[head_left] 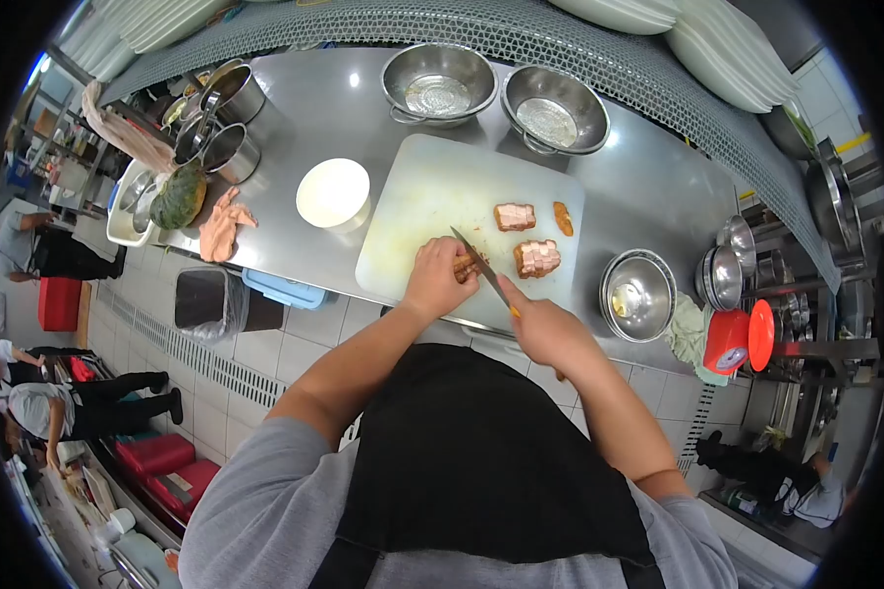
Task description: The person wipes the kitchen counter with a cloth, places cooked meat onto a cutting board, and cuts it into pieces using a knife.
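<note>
My left hand presses a browned piece of pork onto the white cutting board, fingers curled over it. In my right hand is a kitchen knife, its blade slanting up and left against the pork beside my left fingertips. Whether the edge is inside the meat cannot be made out. To the right on the board lie two chunks of pork belly, a pale layered one and a scored-looking one. A small browned strip sits beside them.
A white tub stands left of the board. Two metal bowls are behind it, nested bowls to the right. Further right are a cloth and a red scale. A pinkish cloth and green pumpkin lie left.
</note>
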